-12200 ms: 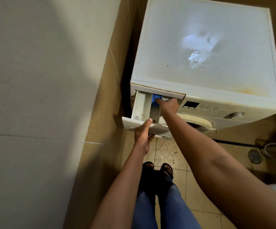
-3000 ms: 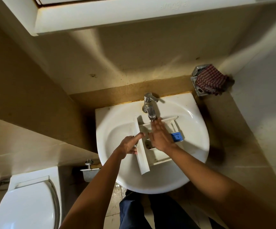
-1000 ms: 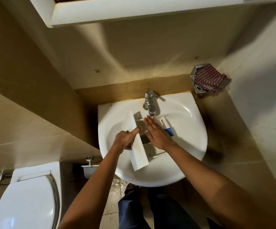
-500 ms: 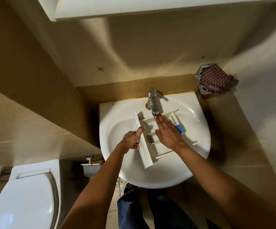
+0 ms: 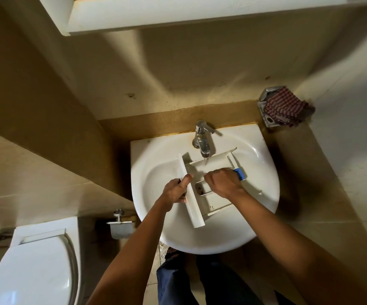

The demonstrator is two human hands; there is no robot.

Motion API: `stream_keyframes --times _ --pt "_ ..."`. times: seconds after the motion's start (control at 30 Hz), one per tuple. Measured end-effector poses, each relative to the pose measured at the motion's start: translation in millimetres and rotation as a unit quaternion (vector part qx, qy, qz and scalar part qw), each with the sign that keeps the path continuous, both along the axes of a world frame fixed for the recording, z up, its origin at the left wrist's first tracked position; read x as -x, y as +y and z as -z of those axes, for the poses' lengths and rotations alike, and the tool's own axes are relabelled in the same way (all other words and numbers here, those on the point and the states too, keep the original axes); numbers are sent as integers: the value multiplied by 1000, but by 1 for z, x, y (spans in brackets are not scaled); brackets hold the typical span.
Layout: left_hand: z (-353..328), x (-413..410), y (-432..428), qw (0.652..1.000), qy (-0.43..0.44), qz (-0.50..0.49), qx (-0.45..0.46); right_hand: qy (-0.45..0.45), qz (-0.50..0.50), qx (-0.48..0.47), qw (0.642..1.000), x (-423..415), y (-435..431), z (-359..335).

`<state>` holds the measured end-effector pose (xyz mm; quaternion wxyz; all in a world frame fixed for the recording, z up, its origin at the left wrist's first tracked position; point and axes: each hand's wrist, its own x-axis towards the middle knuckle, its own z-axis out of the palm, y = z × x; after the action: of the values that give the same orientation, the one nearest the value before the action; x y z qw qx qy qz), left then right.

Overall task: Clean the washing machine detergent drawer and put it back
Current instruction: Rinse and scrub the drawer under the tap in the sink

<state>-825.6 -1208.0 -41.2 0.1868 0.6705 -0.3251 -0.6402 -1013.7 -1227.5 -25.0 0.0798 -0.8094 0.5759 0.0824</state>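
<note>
The right hand (image 5: 221,182) covers the middle compartments of the detergent drawer (image 5: 213,202); its fingertips curl under, so whether they pinch anything cannot be told. The left hand (image 5: 176,191) has its fingers hidden behind the front panel (image 5: 192,201). The toilet (image 5: 30,267) is cut by the left and bottom edges, and a striped cloth (image 5: 284,106) hides most of a metal holder (image 5: 266,94)

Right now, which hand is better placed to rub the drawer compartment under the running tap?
Right. The right hand sits over the detergent drawer's compartments beside the tap's stream, while the left hand grips its front panel, steadying it.
</note>
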Motion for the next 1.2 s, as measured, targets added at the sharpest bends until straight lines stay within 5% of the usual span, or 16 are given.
stream_keyframes --times 0.1,0.17,0.37,0.57,0.67,0.77,0.9,1.03,1.2 --pt "3 1 0 1000 -8 -4 2 85 116 -58 988 3 -12 -6" --pt "2 2 -1 1000 -17 -4 3 87 108 -100 985 -8 -16 -8" --pt "1 3 1 1000 -19 -12 7 -70 -10 -220 973 -32 -8 -17" --pt "7 -2 3 1000 -7 -19 13 -27 106 -98 989 12 -18 -15" --pt "7 -2 3 1000 1 -14 18 14 152 -134 979 0 -22 -14" --pt "4 -2 3 1000 2 -13 20 23 89 -171 981 -31 -17 -17" --pt "3 -2 3 1000 7 -16 18 -97 22 -227 969 -42 -6 -17" --pt "6 -5 4 1000 8 -8 16 -77 10 -142 987 -12 -10 -15" --pt "8 -9 5 1000 24 -12 5 37 120 -36 991 2 -17 -7"
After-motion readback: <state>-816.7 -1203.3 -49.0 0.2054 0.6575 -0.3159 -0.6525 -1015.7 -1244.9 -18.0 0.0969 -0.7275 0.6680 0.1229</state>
